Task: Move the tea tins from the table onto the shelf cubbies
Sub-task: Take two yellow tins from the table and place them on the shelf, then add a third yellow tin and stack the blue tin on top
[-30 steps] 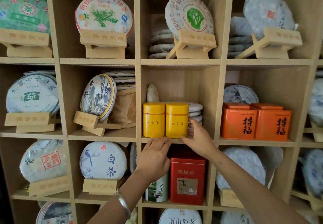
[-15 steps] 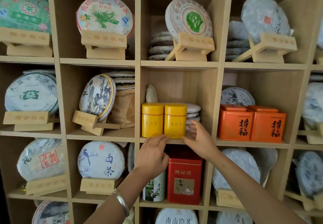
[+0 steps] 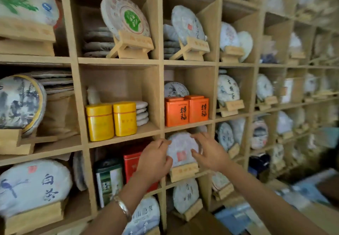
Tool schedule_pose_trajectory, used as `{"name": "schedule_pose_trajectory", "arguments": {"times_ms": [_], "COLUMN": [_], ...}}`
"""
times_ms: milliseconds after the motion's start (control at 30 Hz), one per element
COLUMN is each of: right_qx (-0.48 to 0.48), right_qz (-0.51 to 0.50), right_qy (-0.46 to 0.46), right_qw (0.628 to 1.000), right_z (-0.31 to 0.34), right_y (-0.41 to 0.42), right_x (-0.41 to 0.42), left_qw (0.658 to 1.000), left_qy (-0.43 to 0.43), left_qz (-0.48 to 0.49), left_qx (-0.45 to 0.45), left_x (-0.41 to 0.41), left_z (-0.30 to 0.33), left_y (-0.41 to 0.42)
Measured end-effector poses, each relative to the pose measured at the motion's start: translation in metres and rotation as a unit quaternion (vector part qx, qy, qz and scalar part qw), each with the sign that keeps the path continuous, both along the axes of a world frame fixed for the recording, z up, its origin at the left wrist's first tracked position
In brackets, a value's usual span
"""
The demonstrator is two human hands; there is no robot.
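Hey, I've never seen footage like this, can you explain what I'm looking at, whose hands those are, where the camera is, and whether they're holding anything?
There is no machine here. A person wears a camera on the head, so you look forward and down at their own arms. In front stands a wooden shelf of cubbies. Two yellow tea tins share one cubby; two orange tins share the next. Below those, a paper-wrapped round tea cake leans on a small wooden stand. The left hand and right hand flank that cake; blur hides whether the fingers touch it.
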State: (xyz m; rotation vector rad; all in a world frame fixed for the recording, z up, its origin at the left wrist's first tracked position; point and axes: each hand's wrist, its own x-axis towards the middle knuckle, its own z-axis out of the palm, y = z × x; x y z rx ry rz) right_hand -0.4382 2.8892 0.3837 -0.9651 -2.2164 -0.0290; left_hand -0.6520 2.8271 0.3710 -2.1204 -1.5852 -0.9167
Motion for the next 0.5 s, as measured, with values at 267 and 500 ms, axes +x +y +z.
{"name": "schedule_pose_trajectory", "arguments": {"times_ms": [267, 500], "right_qx": [-0.050, -0.074], "right_qz": [-0.308, -0.552], "right_qy": [-0.112, -0.076], "right_qw": [0.943, 0.827], "right_z": [-0.022, -0.020], "right_y": [-0.139, -0.342], "right_x": [0.238, 0.419], "left_qw": [0.982, 0.927], "left_qy": [0.019, 0.038], "left_qz": [-0.179, -0.365], "left_qx": [-0.060, -0.076], "left_x": [0.193, 0.417], "left_z": [-0.016, -0.017], "left_y": [0.005, -0.076]}}
